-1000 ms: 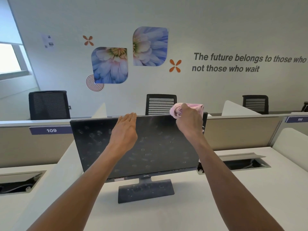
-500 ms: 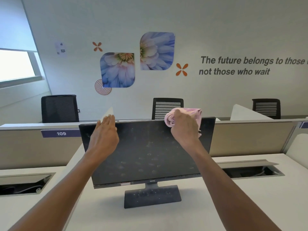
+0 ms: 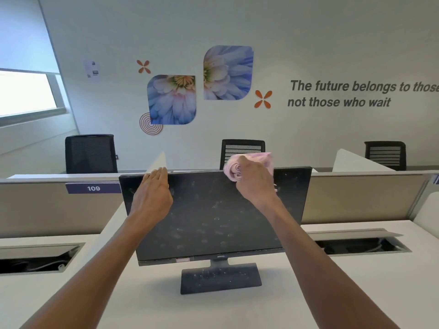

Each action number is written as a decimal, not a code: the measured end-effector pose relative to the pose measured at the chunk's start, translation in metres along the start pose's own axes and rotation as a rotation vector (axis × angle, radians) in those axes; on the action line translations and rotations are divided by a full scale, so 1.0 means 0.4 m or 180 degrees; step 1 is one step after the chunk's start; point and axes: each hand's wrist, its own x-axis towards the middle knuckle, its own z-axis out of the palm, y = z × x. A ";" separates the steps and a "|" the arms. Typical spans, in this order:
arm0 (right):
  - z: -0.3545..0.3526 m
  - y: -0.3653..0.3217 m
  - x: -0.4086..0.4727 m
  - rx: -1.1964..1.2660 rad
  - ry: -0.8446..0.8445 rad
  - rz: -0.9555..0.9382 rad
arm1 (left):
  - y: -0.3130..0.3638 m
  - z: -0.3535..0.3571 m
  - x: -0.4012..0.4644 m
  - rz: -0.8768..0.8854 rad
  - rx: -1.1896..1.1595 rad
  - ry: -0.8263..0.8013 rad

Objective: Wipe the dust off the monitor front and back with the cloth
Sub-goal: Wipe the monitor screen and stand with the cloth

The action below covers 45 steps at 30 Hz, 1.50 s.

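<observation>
The right hand [image 3: 255,180] grips a bunched pink cloth [image 3: 249,163] at the top edge of the monitor [image 3: 213,217], right of the frame centre. The left hand [image 3: 153,193] lies flat, fingers straight, on the upper left of the screen and steadies it. The monitor stands mid-frame on the white surface [image 3: 142,305], its screen dusty. The wiping seems only begun; next the cloth should sweep across the front.

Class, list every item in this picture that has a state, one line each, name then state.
Monitor: upright, screen off, dusty.
Monitor stand: dust-speckled.
Pink cloth: bunched, at the monitor's top edge.
Right hand: gripping the cloth.
Left hand: flat on the monitor's upper left.
Desk cable hatch: lid raised.
</observation>
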 end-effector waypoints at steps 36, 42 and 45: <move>0.054 -0.172 0.012 0.0356 -0.0138 -0.0355 | -0.025 0.014 0.004 0.0207 0.0166 -0.0003; 0.060 -0.151 0.000 -0.0660 0.0055 0.0475 | -0.032 0.019 0.006 0.0223 0.0132 0.0006; 0.063 -0.171 0.009 -0.0024 -0.0189 -0.0314 | -0.030 0.021 0.009 0.0221 0.0133 0.0039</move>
